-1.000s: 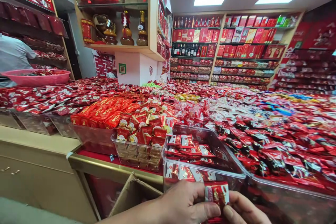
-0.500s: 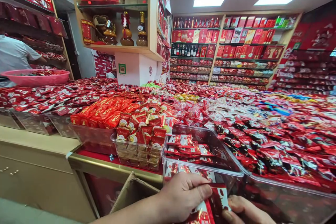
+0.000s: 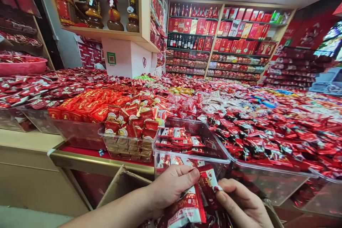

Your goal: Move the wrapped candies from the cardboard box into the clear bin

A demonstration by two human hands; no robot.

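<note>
My left hand (image 3: 173, 187) is closed around several red-and-white snack packets (image 3: 187, 208), thumb pressed on top. My right hand (image 3: 243, 201) pinches the end of an upright red-and-white packet (image 3: 207, 180) between thumb and fingers, beside the left thumb. Both hands are low in the head view, over an open cardboard box (image 3: 113, 185) whose inside is mostly hidden by my arms. Just beyond them stands a clear plastic bin (image 3: 191, 157), partly filled with similar small packets (image 3: 179, 133) in neat rows.
Left of the bin is a tub of durian packets (image 3: 133, 124), then bright red packets (image 3: 85, 105). Dark red packets (image 3: 256, 142) heap up to the right. A display cabinet (image 3: 144, 7) overhangs the counter, and a pink basin (image 3: 24, 66) sits far left.
The view has turned right and downward, so the counter shifts left and up. The co-worker on the left is out of sight. More of my right hand and the held packets shows.
</note>
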